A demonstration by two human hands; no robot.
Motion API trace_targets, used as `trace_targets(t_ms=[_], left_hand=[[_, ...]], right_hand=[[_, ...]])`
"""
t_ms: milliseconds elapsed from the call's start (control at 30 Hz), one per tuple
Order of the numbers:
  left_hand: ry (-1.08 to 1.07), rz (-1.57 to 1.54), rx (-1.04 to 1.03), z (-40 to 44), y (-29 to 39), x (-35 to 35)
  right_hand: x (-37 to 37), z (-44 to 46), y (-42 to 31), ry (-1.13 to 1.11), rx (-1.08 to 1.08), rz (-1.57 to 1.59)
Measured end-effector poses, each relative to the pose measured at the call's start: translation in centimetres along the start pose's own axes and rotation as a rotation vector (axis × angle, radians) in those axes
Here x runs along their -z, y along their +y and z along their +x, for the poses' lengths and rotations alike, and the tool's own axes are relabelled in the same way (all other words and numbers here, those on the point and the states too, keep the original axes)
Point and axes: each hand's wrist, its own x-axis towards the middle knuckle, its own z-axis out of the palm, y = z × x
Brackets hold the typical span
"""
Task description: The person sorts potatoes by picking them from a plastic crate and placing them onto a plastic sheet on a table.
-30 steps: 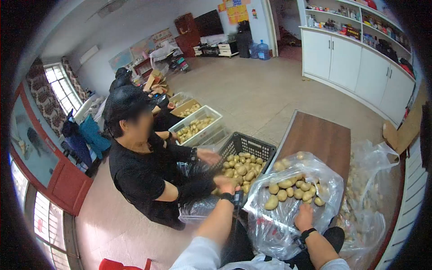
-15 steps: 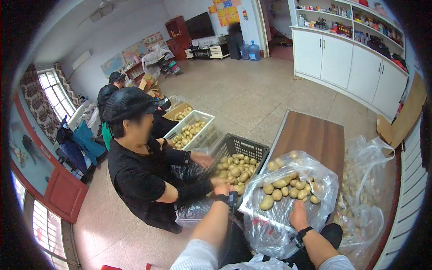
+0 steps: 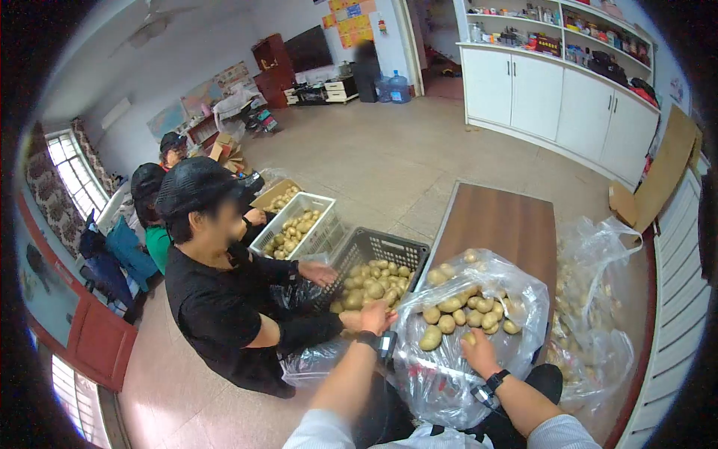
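My left hand (image 3: 378, 317) is over the near side of a black crate (image 3: 388, 241) of potatoes (image 3: 374, 283), its fingers loosely apart and beside a co-worker's hand. No potato shows clearly in it. To the right, a clear plastic bag (image 3: 441, 382) lies spread at the near end of a brown table, with several potatoes (image 3: 485, 305) on it. My right hand (image 3: 481, 355) is over this bag, its fingers closed round a small potato (image 3: 469, 338) at the near edge of the pile.
A co-worker (image 3: 217, 292) in black sits at the left, both hands by the crate. Beyond are a white crate (image 3: 326, 223) of potatoes and more people. The brown table (image 3: 497, 217) extends away from me. Another clear bag (image 3: 598, 299) with potatoes stands at the right.
The view has turned, so the room has shifted left. My right hand has closed on a potato. My left hand has lifted slightly from beside the co-worker's hand.
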Motion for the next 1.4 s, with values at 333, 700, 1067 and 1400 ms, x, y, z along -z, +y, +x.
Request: trace_targets(t_ms=[333,700,1067,1400], left_hand=[[-0.432,0.482,0.237,-8.7,4.3,-8.2],[-0.656,0.304,0.424,-9.3,3.9,-8.8],[-0.442,0.222,0.053,-4.5,2.9,-4.4],[0.165,1.333,-0.757,-6.5,4.9,-1.7]], right_hand=[[-3.8,2.1,-2.2,-0.181,0.183,0.213],[-2.0,3.0,-9.0,-0.224,0.218,0.206],[1.0,2.6,-1.1,0.104,0.256,-0.335],[3.5,3.3,-0.5,0.157,0.171,-0.555]])
